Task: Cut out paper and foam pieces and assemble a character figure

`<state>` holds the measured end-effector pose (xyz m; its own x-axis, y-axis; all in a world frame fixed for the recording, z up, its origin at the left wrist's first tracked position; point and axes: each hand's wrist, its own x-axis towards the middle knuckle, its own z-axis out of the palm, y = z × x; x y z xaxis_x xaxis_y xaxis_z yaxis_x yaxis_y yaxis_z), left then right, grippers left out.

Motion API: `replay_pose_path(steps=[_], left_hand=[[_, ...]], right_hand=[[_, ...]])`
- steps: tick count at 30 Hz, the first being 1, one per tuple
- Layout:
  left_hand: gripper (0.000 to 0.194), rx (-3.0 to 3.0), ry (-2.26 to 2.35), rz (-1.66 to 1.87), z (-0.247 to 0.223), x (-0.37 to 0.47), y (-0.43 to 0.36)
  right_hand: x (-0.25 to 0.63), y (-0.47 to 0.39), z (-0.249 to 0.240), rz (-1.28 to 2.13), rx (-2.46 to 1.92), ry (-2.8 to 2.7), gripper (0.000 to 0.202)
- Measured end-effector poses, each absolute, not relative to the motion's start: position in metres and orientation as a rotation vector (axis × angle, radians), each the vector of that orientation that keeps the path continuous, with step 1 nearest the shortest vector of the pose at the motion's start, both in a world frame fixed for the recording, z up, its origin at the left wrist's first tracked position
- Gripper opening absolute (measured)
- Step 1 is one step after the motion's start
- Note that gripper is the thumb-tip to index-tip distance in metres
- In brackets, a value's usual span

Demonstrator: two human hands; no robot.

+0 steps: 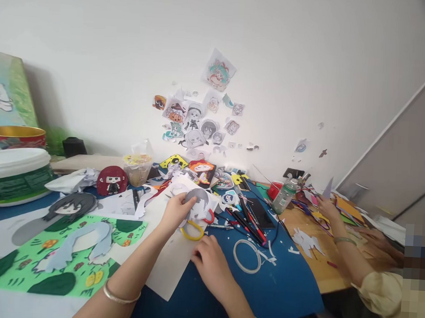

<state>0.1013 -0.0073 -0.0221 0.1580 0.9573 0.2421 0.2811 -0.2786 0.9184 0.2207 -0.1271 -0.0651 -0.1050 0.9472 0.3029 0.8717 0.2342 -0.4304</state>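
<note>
In the head view, my left hand [178,209] pinches a paper cutout [197,204] of a cartoon head with grey hair, thumb on top. Just below the cutout, scissors with one yellow handle loop [192,230] and one red loop lie partly hidden by it. My right hand [209,257] rests low over the blue table cover, close to the yellow loop but apart from it. Its fingers are loosely bent and slightly apart, with nothing seen in them. A large white sheet [172,267] lies beneath my left hand.
Markers [246,223], a white tape roll [247,256] and paper scraps lie right. A green painted sheet [84,256] with cutouts, a tub [15,178] and a cup [137,168] stand left. At right, another person's hand [329,210] holds paper near a bottle [285,196].
</note>
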Motion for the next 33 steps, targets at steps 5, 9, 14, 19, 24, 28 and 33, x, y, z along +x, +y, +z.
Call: replay_pose_path(steps=[5, 9, 14, 19, 24, 28, 33], left_hand=[[0.035, 1.712, 1.213, 1.089, -0.019, 0.104, -0.013], [0.035, 1.740, 1.208, 1.051, -0.018, 0.108, -0.017], [0.034, 1.775, 1.206, 1.040, -0.019, 0.110, -0.018], [0.033, 1.796, 1.177, 1.009, -0.019, 0.111, -0.020], [0.035, 1.782, 1.146, 0.993, -0.019, 0.111, -0.021], [0.036, 1.757, 1.121, 0.985, -0.018, 0.111, -0.022], [0.034, 1.748, 1.108, 0.971, -0.017, 0.111, -0.022]], right_hand=[[0.269, -0.128, -0.064, -0.065, -1.873, -1.816, 0.015], [0.287, -0.129, -0.071, -0.200, -1.922, -1.912, 0.017], [0.288, -0.136, -0.070, -0.051, -1.848, -1.991, 0.019], [0.287, -0.142, -0.063, 0.177, -1.801, -1.898, 0.014], [0.276, -0.139, -0.060, 0.287, -1.805, -1.934, 0.007], [0.272, -0.136, -0.056, 0.381, -1.806, -1.948, 0.012], [0.274, -0.133, -0.057, 0.426, -1.886, -1.916, 0.011]])
